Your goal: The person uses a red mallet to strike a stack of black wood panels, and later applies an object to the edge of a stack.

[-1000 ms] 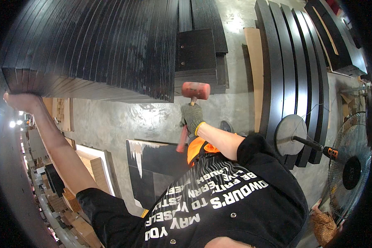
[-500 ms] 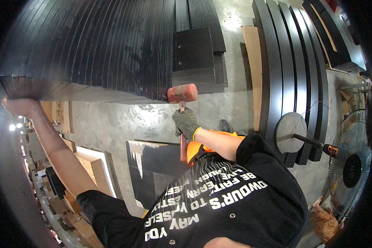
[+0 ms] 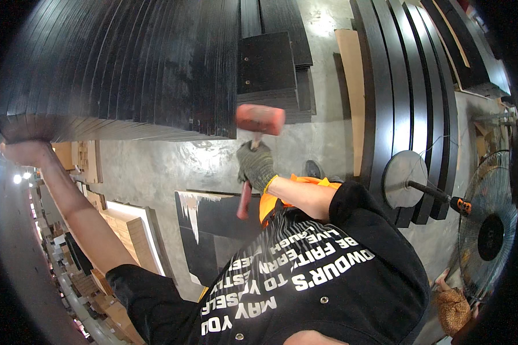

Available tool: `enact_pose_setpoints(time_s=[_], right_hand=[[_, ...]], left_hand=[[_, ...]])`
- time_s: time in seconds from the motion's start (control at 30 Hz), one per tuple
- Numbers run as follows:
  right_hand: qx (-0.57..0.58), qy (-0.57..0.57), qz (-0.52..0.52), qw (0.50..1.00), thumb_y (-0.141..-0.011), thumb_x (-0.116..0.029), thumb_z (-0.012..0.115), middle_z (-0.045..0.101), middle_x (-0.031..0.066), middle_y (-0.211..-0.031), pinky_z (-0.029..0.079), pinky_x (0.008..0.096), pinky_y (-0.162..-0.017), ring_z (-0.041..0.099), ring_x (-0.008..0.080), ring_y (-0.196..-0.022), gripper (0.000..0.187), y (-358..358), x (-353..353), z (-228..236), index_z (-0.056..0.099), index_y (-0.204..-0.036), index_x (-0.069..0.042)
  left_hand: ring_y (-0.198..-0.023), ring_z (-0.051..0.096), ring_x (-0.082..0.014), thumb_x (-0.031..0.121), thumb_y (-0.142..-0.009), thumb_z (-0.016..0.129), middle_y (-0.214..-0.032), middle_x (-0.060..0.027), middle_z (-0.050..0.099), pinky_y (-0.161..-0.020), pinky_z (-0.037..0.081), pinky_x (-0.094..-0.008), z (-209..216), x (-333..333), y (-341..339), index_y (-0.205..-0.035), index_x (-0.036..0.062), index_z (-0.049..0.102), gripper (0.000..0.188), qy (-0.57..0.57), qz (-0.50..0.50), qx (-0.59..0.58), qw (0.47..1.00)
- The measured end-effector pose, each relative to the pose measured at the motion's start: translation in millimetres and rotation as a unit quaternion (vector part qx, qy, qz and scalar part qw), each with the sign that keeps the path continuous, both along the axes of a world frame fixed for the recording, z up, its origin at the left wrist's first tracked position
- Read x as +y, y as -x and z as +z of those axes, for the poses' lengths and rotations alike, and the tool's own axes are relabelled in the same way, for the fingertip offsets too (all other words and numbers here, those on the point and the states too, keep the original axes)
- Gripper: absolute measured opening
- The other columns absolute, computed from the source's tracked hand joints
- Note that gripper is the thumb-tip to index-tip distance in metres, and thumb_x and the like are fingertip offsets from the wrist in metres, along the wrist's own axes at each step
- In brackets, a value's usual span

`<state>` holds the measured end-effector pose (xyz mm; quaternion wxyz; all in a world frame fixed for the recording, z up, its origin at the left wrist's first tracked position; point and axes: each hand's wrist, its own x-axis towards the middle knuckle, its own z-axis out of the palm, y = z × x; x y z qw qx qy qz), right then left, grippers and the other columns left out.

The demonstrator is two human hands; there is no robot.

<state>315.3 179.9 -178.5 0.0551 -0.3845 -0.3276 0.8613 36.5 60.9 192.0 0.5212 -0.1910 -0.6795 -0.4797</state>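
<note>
A grey-green work glove with a yellow cuff covers my right hand (image 3: 256,164), which is closed round the handle of a mallet (image 3: 261,119). The mallet's red head is slightly blurred and stands just off the right end of a long row of black boards (image 3: 138,69) packed face to face. A narrow gap of floor shows between head and boards. At the far left, my bare left hand (image 3: 27,154) is pressed against the row's near left corner. Its fingers are mostly hidden there.
Beyond the mallet lies a stack of black panels (image 3: 267,60). Long black beams (image 3: 406,109) run along the right, near a pedestal fan (image 3: 489,230) and a round disc on a pole (image 3: 406,178). A scuffed black panel (image 3: 213,221) and light boards (image 3: 126,230) lie nearer me.
The mallet head has swung right, away from the row's end it was touching, and its handle now tilts. My left hand stays at the left corner.
</note>
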Motion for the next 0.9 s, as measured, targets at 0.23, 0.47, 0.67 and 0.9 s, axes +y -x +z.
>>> enact_pose_setpoints(time_s=[0.23, 0.47, 0.67, 0.9], right_hand=[[0.008, 0.006, -0.058, 0.998, -0.082, -0.015, 0.059, 0.048, 0.0052, -0.056, 0.044, 0.0336, -0.039, 0.050, 0.0163, -0.040, 0.014, -5, 6, 12, 0.051, -0.082, -0.003], [-0.017, -0.026, 0.049, 0.998, -0.084, -0.013, 0.056, 0.047, 0.0056, -0.053, 0.042, 0.0342, -0.034, 0.047, 0.0169, -0.035, 0.013, -11, 7, 17, 0.049, -0.079, -0.003], [0.000, 0.006, 0.071, 0.997, -0.084, -0.014, 0.056, 0.047, 0.0067, -0.053, 0.043, 0.0352, -0.034, 0.046, 0.0179, -0.034, 0.016, -8, 7, 1, 0.049, -0.075, -0.003], [-0.028, -0.016, 0.100, 0.994, -0.085, -0.015, 0.056, 0.047, 0.0061, -0.052, 0.042, 0.0348, -0.033, 0.048, 0.0186, -0.034, 0.016, -6, 7, -2, 0.050, -0.075, -0.004]], left_hand=[[-0.088, 0.064, -0.0270, 0.029, -0.083, 0.041, -0.103, -0.0157, 0.061, -0.076, 0.056, -0.0415, 1, 12, -21, -0.099, -0.0044, 0.060, 0.042, -0.084, -0.094, -0.050, 0.991], [-0.090, 0.064, -0.0269, 0.032, -0.083, 0.036, -0.103, -0.0161, 0.061, -0.078, 0.054, -0.0410, -4, 28, -37, -0.102, -0.0059, 0.060, 0.048, -0.078, -0.095, -0.057, 0.991], [-0.083, 0.062, -0.0313, 0.035, -0.087, 0.037, -0.104, -0.0208, 0.061, -0.076, 0.057, -0.0451, 3, -3, -7, -0.100, -0.0079, 0.060, 0.050, -0.028, -0.055, -0.017, 0.998], [-0.090, 0.061, -0.0265, 0.032, -0.084, 0.036, -0.104, -0.0174, 0.061, -0.081, 0.052, -0.0412, -5, 21, -30, -0.098, -0.0058, 0.061, 0.048, -0.078, -0.046, -0.051, 0.995]])
